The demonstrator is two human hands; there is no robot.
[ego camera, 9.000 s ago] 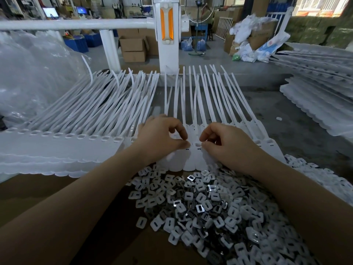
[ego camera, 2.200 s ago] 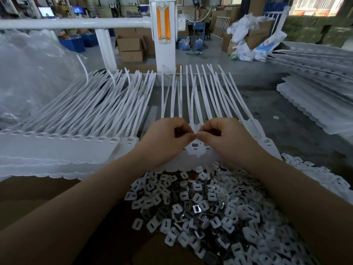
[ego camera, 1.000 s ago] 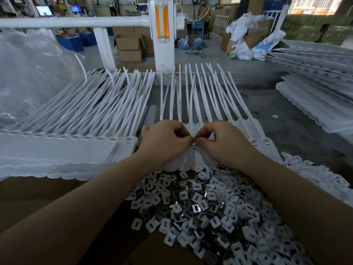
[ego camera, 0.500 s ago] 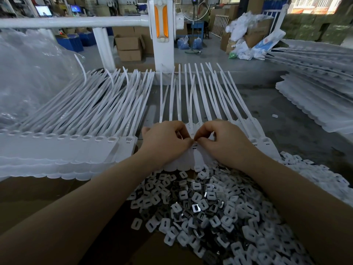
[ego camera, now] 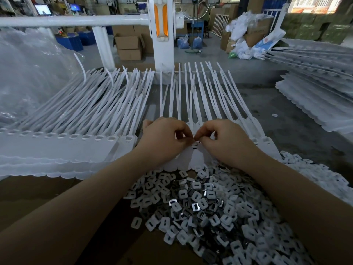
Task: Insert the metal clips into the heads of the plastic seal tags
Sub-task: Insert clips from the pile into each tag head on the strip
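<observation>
A fanned row of white plastic seal tags (ego camera: 202, 96) lies straight ahead, straps pointing away, heads near me. My left hand (ego camera: 164, 139) and my right hand (ego camera: 223, 141) meet fingertip to fingertip over one tag head (ego camera: 193, 145) in the middle of that row. Both have curled fingers and pinch at the same spot; the small clip between them is hidden by the fingers. A heap of small metal clips (ego camera: 206, 211), white-faced and shiny, spreads below my wrists on brown cardboard (ego camera: 47, 190).
A big stack of seal tags (ego camera: 63, 131) fills the left, with a clear plastic bag (ego camera: 32, 73) behind it. More stacked tags (ego camera: 317, 92) sit at the right on the grey table (ego camera: 286, 131). A white post (ego camera: 162, 33) and rail stand beyond.
Both hands stay pinched together over the middle tag heads, shifting only slightly. The thumb and finger tips have closed a little tighter at the head.
</observation>
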